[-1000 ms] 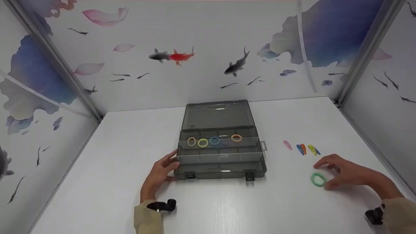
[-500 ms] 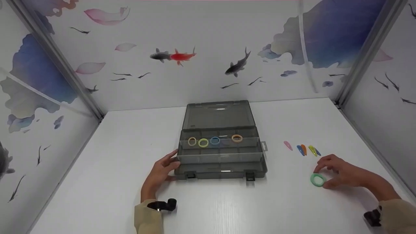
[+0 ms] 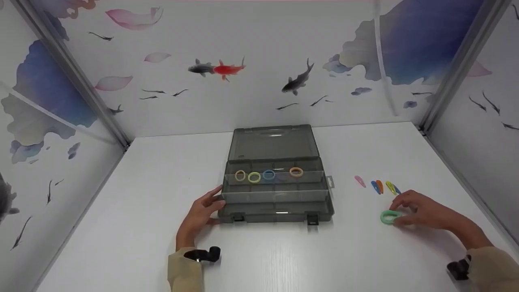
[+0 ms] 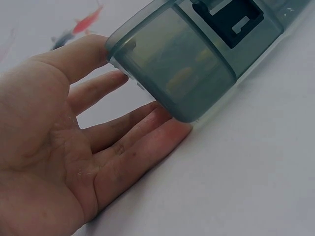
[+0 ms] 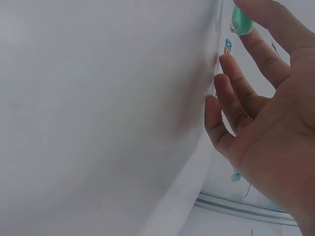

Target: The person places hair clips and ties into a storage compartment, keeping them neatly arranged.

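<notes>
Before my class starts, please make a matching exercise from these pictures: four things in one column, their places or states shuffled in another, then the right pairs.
1. green ring
2. yellow ring
3. pink clip
4. lid

A. inside the box
B. standing open
C. held by the right hand
D. lying on the table

Pairs: 1-C, 2-A, 3-D, 4-B

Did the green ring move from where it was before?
Yes. In the head view, the green ring, pinched in the right hand, has moved a little leftward in the picture, closer to the grey box.
</notes>
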{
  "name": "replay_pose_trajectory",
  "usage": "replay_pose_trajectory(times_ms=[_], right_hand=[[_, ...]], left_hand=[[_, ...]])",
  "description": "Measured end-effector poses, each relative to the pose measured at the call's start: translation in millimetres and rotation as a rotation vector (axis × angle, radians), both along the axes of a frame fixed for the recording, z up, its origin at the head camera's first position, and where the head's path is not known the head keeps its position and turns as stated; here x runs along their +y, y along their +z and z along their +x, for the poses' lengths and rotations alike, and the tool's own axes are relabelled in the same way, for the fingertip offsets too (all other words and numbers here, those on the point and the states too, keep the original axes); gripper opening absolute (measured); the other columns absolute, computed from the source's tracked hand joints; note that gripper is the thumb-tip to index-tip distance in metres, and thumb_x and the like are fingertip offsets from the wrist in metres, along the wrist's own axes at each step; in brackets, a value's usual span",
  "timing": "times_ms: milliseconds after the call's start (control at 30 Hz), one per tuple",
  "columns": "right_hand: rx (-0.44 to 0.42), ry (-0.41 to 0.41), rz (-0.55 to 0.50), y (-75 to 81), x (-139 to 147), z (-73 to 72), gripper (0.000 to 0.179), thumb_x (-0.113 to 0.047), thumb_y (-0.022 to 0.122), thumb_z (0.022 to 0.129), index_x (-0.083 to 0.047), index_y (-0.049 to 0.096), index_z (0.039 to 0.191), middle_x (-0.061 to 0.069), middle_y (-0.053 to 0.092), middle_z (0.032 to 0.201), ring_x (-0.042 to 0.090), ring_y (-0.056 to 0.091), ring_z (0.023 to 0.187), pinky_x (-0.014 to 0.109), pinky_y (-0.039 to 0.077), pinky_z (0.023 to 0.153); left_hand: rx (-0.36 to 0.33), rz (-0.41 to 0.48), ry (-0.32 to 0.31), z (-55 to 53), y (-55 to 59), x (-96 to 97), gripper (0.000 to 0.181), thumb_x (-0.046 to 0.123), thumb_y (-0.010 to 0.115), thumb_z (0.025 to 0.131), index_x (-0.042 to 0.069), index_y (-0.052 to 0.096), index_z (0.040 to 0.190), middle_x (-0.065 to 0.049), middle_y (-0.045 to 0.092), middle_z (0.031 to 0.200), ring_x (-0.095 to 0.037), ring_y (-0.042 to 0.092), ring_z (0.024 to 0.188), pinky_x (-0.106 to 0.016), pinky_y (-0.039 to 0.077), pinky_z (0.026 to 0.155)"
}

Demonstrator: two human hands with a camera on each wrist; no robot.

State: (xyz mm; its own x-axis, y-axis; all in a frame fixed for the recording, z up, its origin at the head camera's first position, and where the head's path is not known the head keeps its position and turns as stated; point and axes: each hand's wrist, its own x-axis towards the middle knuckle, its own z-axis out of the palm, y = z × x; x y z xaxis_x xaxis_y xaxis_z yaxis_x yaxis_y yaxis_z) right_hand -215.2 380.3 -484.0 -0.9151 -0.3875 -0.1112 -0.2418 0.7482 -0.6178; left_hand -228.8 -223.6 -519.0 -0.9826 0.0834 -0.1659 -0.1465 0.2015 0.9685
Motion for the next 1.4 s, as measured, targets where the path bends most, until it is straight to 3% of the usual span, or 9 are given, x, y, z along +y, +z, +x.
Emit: replay_pose_trajectory(times_ms=[200, 433, 600, 700, 900, 1100, 1400], right_hand=[[0.062, -0.058, -0.022, 12.0, -15.0, -7.9, 0.027, -0.028, 0.081, 0.084, -0.016, 0.070, 0.105, 0.011, 0.059, 0.120, 0.024, 0.050, 0.107, 0.037, 0.046, 0.080], [0.156, -0.085, -0.080, 26.6, -38.8, -25.9, 0.024, -0.028, 0.081, 0.085, -0.015, 0.072, 0.103, 0.017, 0.059, 0.129, 0.013, 0.049, 0.113, 0.033, 0.045, 0.082], [0.157, -0.076, -0.127, 37.4, -63.5, -41.9, 0.032, -0.031, 0.076, 0.090, -0.011, 0.070, 0.114, 0.018, 0.053, 0.139, 0.032, 0.048, 0.126, 0.040, 0.047, 0.091], [0.147, -0.079, -0.162, 40.7, -80.5, -53.6, 0.037, -0.033, 0.076, 0.090, -0.009, 0.069, 0.117, 0.018, 0.052, 0.141, 0.036, 0.045, 0.131, 0.046, 0.045, 0.095], [0.124, -0.095, -0.184, 43.9, -113.4, -71.6, 0.042, -0.038, 0.077, 0.088, -0.010, 0.069, 0.119, 0.015, 0.052, 0.140, 0.034, 0.047, 0.131, 0.044, 0.045, 0.098], [0.134, -0.090, -0.218, 44.1, -137.5, -83.6, 0.034, -0.031, 0.077, 0.089, -0.010, 0.070, 0.115, 0.014, 0.054, 0.135, 0.038, 0.048, 0.129, 0.045, 0.045, 0.096], [0.128, -0.149, -0.213, 36.6, -163.2, -98.5, 0.031, -0.028, 0.076, 0.090, -0.008, 0.070, 0.114, 0.018, 0.052, 0.136, 0.040, 0.047, 0.131, 0.059, 0.044, 0.102]], left_hand=[[-0.008, 0.015, 0.002, -1.2, 0.0, 2.5, 0.057, 0.024, 0.069, 0.096, 0.029, 0.049, 0.149, -0.016, 0.048, 0.153, -0.036, 0.051, 0.136, -0.048, 0.059, 0.085], [-0.003, 0.013, -0.008, -1.8, -0.7, 2.6, 0.058, 0.025, 0.069, 0.096, 0.029, 0.048, 0.150, -0.016, 0.048, 0.152, -0.036, 0.051, 0.136, -0.047, 0.059, 0.084], [-0.003, 0.023, -0.012, -1.5, -0.9, 1.1, 0.059, 0.024, 0.068, 0.096, 0.027, 0.047, 0.151, -0.017, 0.048, 0.152, -0.036, 0.050, 0.136, -0.049, 0.058, 0.085], [-0.002, 0.024, -0.008, -1.2, -1.8, 0.6, 0.059, 0.023, 0.068, 0.096, 0.027, 0.046, 0.151, -0.017, 0.048, 0.152, -0.036, 0.050, 0.137, -0.050, 0.058, 0.087], [-0.001, 0.028, -0.010, -0.7, -3.8, 0.9, 0.058, 0.024, 0.068, 0.096, 0.027, 0.047, 0.151, -0.017, 0.048, 0.152, -0.038, 0.049, 0.138, -0.053, 0.057, 0.090], [0.014, 0.004, -0.015, 0.0, -1.7, 1.0, 0.059, 0.025, 0.068, 0.097, 0.026, 0.046, 0.151, -0.018, 0.048, 0.152, -0.039, 0.049, 0.137, -0.048, 0.059, 0.085], [0.014, 0.005, -0.020, 1.5, 0.8, -0.5, 0.059, 0.026, 0.067, 0.097, 0.026, 0.046, 0.152, -0.018, 0.048, 0.152, -0.038, 0.050, 0.136, -0.047, 0.058, 0.085]])
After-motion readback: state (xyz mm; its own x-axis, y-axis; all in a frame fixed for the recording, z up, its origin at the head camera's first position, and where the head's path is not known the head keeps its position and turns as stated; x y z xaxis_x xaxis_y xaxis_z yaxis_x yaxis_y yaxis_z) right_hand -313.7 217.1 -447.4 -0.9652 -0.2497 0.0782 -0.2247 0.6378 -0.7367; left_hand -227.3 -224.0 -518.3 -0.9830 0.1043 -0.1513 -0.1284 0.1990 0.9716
